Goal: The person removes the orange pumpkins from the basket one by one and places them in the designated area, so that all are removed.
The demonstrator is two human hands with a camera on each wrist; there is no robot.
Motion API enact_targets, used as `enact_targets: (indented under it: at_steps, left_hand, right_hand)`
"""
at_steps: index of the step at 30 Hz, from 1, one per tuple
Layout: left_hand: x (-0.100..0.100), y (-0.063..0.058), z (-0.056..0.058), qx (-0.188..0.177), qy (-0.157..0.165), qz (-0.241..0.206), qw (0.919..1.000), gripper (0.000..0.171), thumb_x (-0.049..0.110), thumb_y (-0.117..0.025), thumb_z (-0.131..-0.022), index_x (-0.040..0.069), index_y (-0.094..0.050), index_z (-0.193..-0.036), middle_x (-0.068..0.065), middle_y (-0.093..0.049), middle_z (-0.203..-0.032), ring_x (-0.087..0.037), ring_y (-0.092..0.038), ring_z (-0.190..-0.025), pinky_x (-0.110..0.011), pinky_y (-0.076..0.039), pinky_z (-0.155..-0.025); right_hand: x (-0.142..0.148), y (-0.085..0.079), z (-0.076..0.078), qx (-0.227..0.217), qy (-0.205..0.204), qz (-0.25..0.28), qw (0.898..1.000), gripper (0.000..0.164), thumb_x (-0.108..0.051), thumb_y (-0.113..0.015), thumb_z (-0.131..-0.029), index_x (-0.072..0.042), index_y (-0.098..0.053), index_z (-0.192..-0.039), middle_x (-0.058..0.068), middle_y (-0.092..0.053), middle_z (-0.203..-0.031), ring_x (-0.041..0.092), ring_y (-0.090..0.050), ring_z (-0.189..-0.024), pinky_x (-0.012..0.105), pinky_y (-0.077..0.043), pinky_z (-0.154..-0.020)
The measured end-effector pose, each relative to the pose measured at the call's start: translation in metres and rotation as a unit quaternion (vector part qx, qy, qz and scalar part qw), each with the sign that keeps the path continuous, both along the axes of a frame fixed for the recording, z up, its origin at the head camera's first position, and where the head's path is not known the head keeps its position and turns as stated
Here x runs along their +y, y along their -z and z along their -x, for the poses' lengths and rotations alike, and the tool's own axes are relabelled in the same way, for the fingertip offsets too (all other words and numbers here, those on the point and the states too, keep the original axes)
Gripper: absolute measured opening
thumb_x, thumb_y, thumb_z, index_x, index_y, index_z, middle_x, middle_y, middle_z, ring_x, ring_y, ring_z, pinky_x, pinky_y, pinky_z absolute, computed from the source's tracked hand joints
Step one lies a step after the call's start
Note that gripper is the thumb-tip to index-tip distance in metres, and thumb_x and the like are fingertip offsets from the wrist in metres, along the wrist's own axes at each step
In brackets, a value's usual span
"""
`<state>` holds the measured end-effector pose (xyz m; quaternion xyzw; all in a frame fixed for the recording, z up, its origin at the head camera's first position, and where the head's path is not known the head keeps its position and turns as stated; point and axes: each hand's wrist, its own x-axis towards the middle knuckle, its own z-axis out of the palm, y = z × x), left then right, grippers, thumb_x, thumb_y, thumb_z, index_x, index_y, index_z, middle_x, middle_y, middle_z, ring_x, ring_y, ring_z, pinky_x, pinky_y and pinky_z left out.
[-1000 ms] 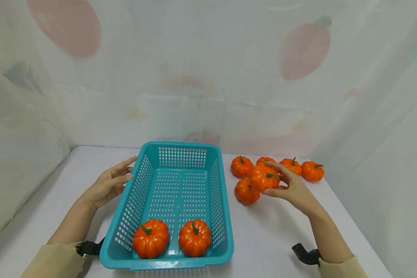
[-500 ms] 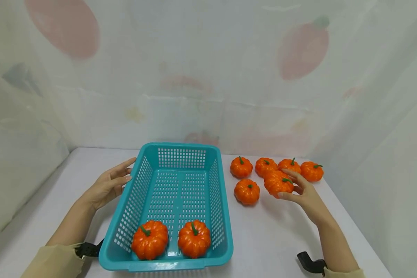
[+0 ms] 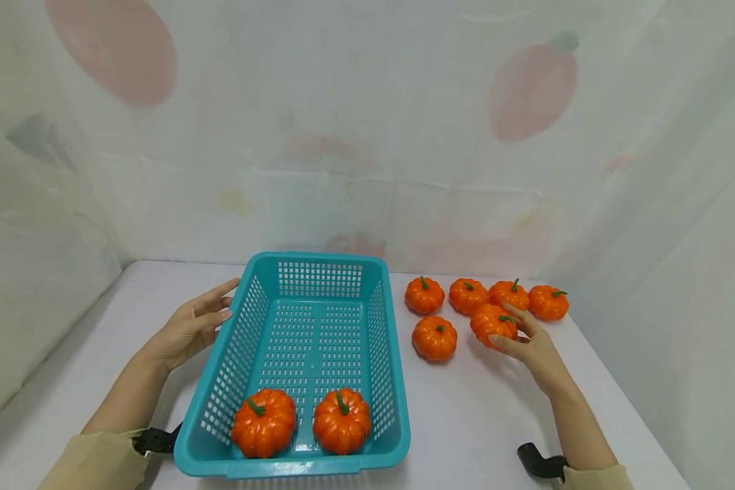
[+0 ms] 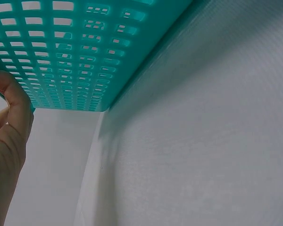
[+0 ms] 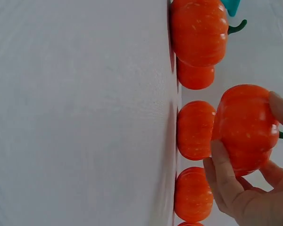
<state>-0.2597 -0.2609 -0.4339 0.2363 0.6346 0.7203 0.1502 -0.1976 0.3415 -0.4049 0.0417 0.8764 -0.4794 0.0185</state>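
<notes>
In the head view my right hand (image 3: 534, 350) grips a small orange pumpkin (image 3: 492, 325) with a green stem, thumb and fingers around its sides. The right wrist view shows this pumpkin (image 5: 247, 127) raised off the tabletop. My left hand (image 3: 186, 327) touches the left rim of a turquoise perforated basket (image 3: 398, 381) with loosely extended fingers; the left wrist view shows it against the basket's side (image 4: 66, 56). Inside the basket, at its near end, lie two more pumpkins, one on the left (image 3: 264, 423) and one on the right (image 3: 341, 421).
Along the back of the white table (image 3: 465, 422) stand several pumpkins, among them one nearest the basket (image 3: 425, 295) and one at the far right (image 3: 548, 303). Another pumpkin (image 3: 435, 339) sits in front of them. A white sheet (image 3: 367, 136) hangs behind and at the sides.
My right hand has carried its pumpkin rightward and slightly lower, away from the pumpkins near the basket. The left hand and the basket have stayed put.
</notes>
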Motion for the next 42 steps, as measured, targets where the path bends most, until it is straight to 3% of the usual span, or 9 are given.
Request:
enact_targets:
  at_steps: [9, 23, 34, 38, 42]
  left_hand:
    - [-0.001, 0.001, 0.002, 0.000, 0.014, -0.013, 0.9998, 0.062, -0.001, -0.034, -0.104, 0.011, -0.009, -0.160, -0.001, -0.055, -0.124, -0.009, -0.069, -0.099, -0.028, -0.062, -0.082]
    - [-0.001, 0.001, 0.001, 0.005, 0.014, -0.005, 0.9999, 0.062, 0.000, -0.034, -0.104, 0.012, -0.010, -0.160, -0.001, -0.055, -0.125, -0.010, -0.069, -0.100, -0.030, -0.062, -0.084]
    - [0.000, 0.000, 0.001, -0.001, -0.004, 0.020, 0.9998, 0.063, 0.002, -0.036, -0.104, 0.011, -0.008, -0.160, 0.001, -0.056, -0.123, -0.009, -0.068, -0.100, -0.028, -0.061, -0.083]
    - [0.000, 0.000, 0.002, -0.003, -0.012, 0.026, 0.9996, 0.062, 0.003, -0.037, -0.104, 0.012, -0.009, -0.160, 0.002, -0.056, -0.123, -0.009, -0.068, -0.099, -0.030, -0.062, -0.083]
    - [-0.001, 0.000, 0.002, -0.001, -0.011, 0.022, 0.9997, 0.063, 0.003, -0.037, -0.104, 0.011, -0.009, -0.160, 0.001, -0.056, -0.124, -0.009, -0.068, -0.099, -0.030, -0.062, -0.083]
  right_hand:
    - [0.002, 0.012, 0.004, -0.046, -0.010, -0.012, 0.999, 0.084, -0.037, -0.069, -0.091, -0.017, -0.023, -0.158, 0.026, -0.021, -0.160, 0.046, -0.032, -0.139, 0.061, -0.040, -0.111]
    - [0.002, 0.020, 0.005, -0.038, -0.039, -0.043, 0.998, 0.085, -0.035, -0.073, -0.089, -0.018, -0.025, -0.157, 0.019, -0.024, -0.163, 0.044, -0.041, -0.134, 0.060, -0.044, -0.106]
    - [-0.004, 0.006, -0.001, -0.073, -0.025, -0.070, 0.995, 0.087, -0.042, -0.068, -0.090, -0.017, -0.021, -0.159, 0.023, -0.016, -0.164, 0.054, -0.032, -0.140, 0.065, -0.043, -0.107]
    - [-0.005, -0.006, -0.003, -0.064, 0.003, -0.111, 0.992, 0.089, -0.050, -0.066, -0.090, -0.013, -0.022, -0.158, 0.026, -0.018, -0.163, 0.055, -0.025, -0.142, 0.074, -0.033, -0.108]
    - [-0.010, -0.017, -0.006, -0.041, 0.029, -0.142, 0.989, 0.095, -0.056, -0.065, -0.088, -0.007, -0.022, -0.156, 0.029, -0.020, -0.161, 0.054, -0.024, -0.143, 0.072, -0.035, -0.108]
